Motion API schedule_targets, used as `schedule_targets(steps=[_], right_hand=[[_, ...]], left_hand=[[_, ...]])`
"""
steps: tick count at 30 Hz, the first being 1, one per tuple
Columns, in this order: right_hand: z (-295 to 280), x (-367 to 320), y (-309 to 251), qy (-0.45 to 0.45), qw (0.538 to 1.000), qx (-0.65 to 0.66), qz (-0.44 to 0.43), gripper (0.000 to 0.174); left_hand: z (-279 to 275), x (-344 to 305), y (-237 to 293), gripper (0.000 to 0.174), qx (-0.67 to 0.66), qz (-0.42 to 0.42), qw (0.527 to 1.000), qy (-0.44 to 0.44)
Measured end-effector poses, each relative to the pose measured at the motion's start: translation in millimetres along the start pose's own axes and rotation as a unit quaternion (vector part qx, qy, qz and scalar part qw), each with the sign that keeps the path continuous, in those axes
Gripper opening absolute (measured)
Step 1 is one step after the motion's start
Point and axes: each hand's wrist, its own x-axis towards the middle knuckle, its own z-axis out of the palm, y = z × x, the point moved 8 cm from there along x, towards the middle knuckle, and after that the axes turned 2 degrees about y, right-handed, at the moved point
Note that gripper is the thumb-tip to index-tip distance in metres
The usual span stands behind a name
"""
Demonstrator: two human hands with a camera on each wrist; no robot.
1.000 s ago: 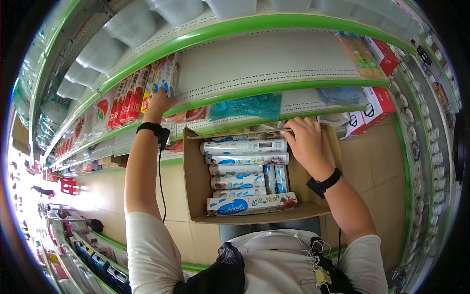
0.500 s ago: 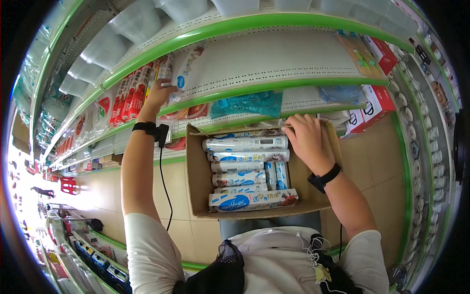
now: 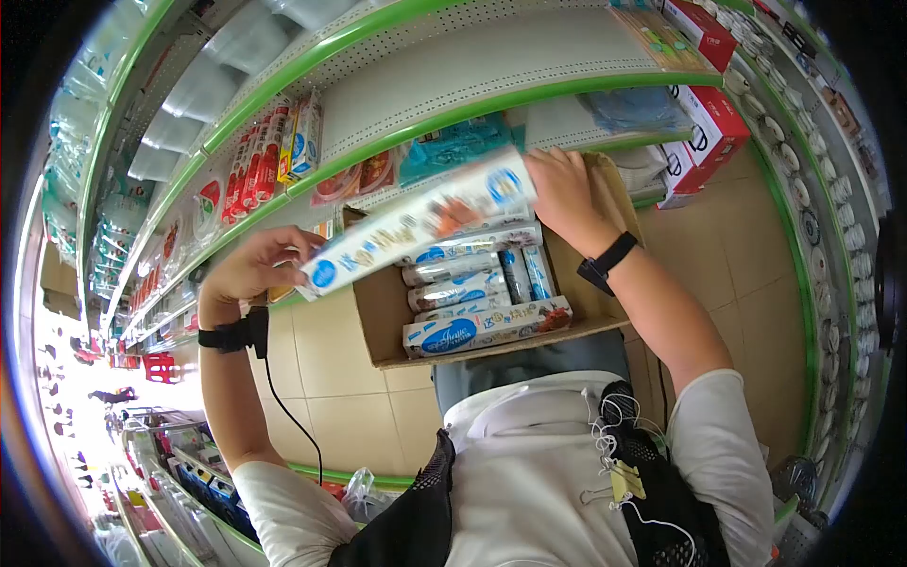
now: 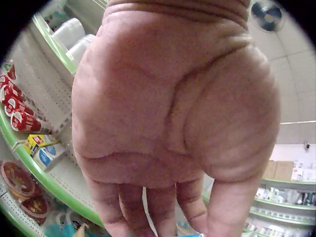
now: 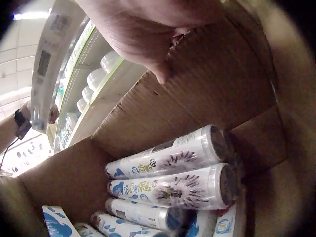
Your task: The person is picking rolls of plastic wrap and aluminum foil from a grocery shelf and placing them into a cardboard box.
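Observation:
A long white carton (image 3: pixel 416 222) with blue ovals and printed lettering is pinched at its near-left end by my left hand (image 3: pixel 253 269). It slants across the head view, over the open cardboard box (image 5: pixel 212 94), and covers part of what lies inside. My right hand (image 3: pixel 567 200) grips the far rim of that box; in the right wrist view its thumb hangs over the inside wall. Inside lie several white plastic-wrapped rolls (image 5: pixel 168 192) and another white carton (image 3: pixel 487 326) along the near wall. The left wrist view is mostly palm, with the carton barely showing at the bottom edge.
Green-edged shelves (image 3: pixel 529 87) run along the far side. Red tubes (image 3: pixel 258 161) and a yellow-and-blue box (image 3: pixel 300 146) stand at the shelf's left. Teal packets (image 3: pixel 458 146) lie on the tier below, red-and-white boxes (image 3: pixel 704 142) at right. Bowls (image 3: pixel 794 203) line the right-hand shelves.
My left hand has come back from the shelf, bringing the long white carton toward me and over the cardboard box. My right hand stays on the rim. The head view has shifted.

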Motion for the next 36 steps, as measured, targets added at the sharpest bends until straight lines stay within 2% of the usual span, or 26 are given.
schedule_targets(steps=[1,4,5,7,8,12,15,17,19,21,22,23,25,27,29,30,32,33,35,36], right_hand=[[-2.2,-1.7,-0.7,0.000,1.000,0.002,-0.002,0.011],[-1.2,-11.2,-4.4,0.004,1.000,0.015,-0.015,0.012],[-5.0,-13.7,-7.9,0.016,1.000,0.011,-0.020,0.013],[-10.6,-16.7,-12.8,0.017,1.000,0.010,-0.022,0.013],[-10.7,-18.4,-12.9,0.012,1.000,0.013,-0.019,0.012],[-20.6,-23.2,-18.5,0.017,1.000,0.012,-0.018,0.012],[-24.8,-25.0,-18.4,0.023,0.999,0.012,-0.021,0.012],[-25.0,-25.8,-16.8,0.028,0.999,0.012,-0.022,0.012],[-25.3,-26.8,-17.6,0.029,0.999,0.014,-0.026,0.012],[-25.2,-25.7,-18.2,0.029,0.999,0.002,-0.021,0.012],[-26.0,-24.7,-20.2,0.031,0.999,0.006,-0.027,0.012],[-27.2,-24.5,-20.6,0.030,0.999,0.004,-0.024,0.011],[-26.5,-23.8,-22.2,0.029,0.999,0.004,-0.024,0.011],[-23.4,-22.1,-19.5,0.021,1.000,0.004,-0.010,0.011],[-22.4,-19.3,-19.3,0.013,1.000,0.006,-0.011,0.011],[-21.1,-18.1,-18.3,0.010,1.000,0.008,-0.009,0.011],[-20.1,-14.8,-17.6,0.005,1.000,0.014,-0.003,0.013],[-20.1,-11.3,-17.6,0.003,1.000,0.011,-0.006,0.013],[-16.4,-7.2,-13.3,-0.011,1.000,0.005,0.010,0.014],[-12.8,-5.3,-9.7,-0.016,1.000,0.004,0.017,0.015]], left_hand=[[15.3,3.4,3.4,0.024,-0.001,0.001,1.000,0.002],[67.3,15.1,6.7,0.023,0.194,0.003,0.978,-0.081],[78.1,19.3,8.2,0.023,0.195,0.003,0.978,-0.078],[106.5,25.5,8.3,0.020,0.225,0.003,0.965,-0.131],[113.5,26.9,7.2,0.020,0.258,-0.004,0.959,-0.116],[142.1,40.3,-29.1,0.022,0.289,-0.028,0.947,-0.136],[158.3,45.0,-49.0,0.026,0.326,0.003,0.939,-0.114],[163.5,45.1,-52.5,0.023,0.432,0.134,0.887,-0.091],[160.9,49.8,-43.1,0.017,0.457,0.137,0.877,-0.061],[133.5,56.3,-28.6,0.014,0.428,0.096,0.898,0.028],[124.1,57.6,-14.7,0.015,0.408,0.139,0.902,0.033],[113.0,59.5,-14.0,0.015,0.410,0.136,0.901,0.038],[65.1,57.3,-12.2,0.017,0.318,0.124,0.921,0.188],[25.0,63.4,-27.2,0.020,0.330,0.104,0.911,0.223],[-26.9,66.7,-55.3,0.020,0.226,0.050,0.925,0.302],[-47.7,71.5,-68.3,0.020,0.224,0.051,0.924,0.305],[-98.1,75.3,-106.0,0.036,0.227,-0.009,0.900,0.373],[-115.0,81.3,-119.2,0.036,0.223,-0.008,0.900,0.375],[-151.2,89.2,-142.7,0.043,0.239,0.002,0.874,0.422],[-170.7,99.3,-162.8,0.051,0.246,-0.014,0.875,0.416]])
